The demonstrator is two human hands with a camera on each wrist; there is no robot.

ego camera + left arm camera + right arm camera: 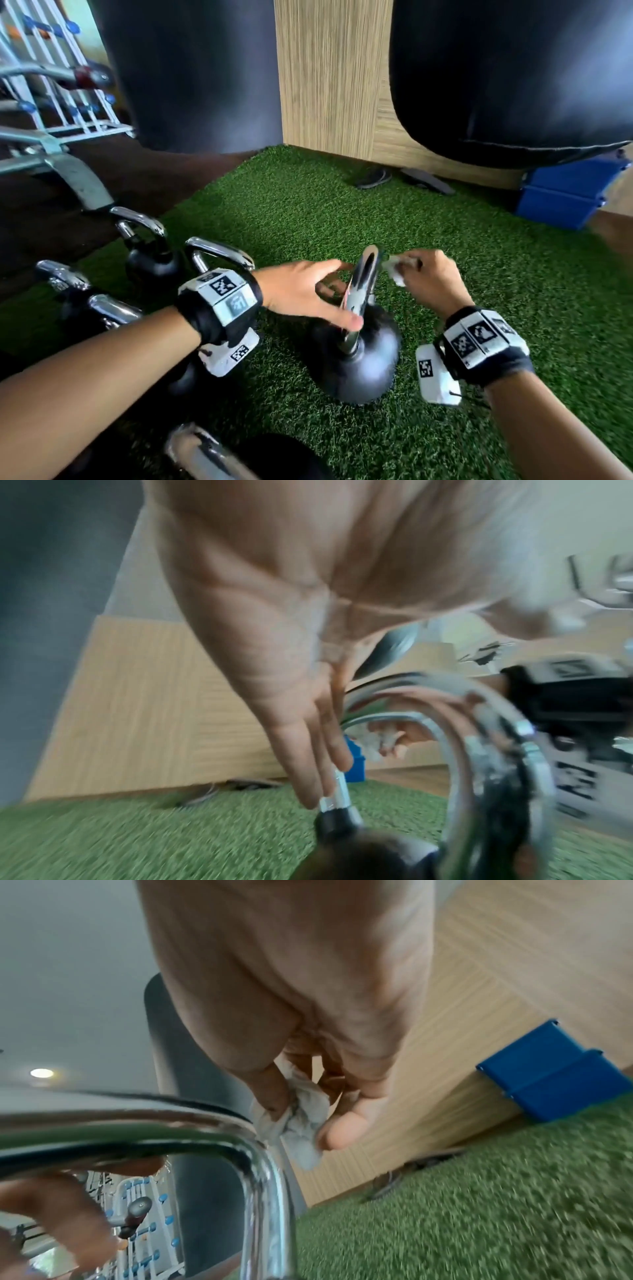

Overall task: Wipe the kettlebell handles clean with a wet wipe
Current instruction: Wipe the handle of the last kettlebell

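Observation:
A black kettlebell (363,370) stands on green turf, its chrome handle (361,287) seen edge-on. My left hand (308,294) lies against the handle's left side, thumb on the near post. Its straight fingers (318,756) run down the far post (337,794). My right hand (428,277) pinches a crumpled white wet wipe (397,270) between thumb and fingers. In the right wrist view the wet wipe (301,1123) touches the far top corner of the chrome handle (240,1139), and the right hand (308,1056) is above it.
Several more chrome-handled kettlebells stand on the left (150,253), (219,253), (102,308), and one sits close at the bottom (212,455). Two black punching bags (191,75), (513,75) hang ahead. A blue box (565,198) and sandals (373,178) lie by the wood panel.

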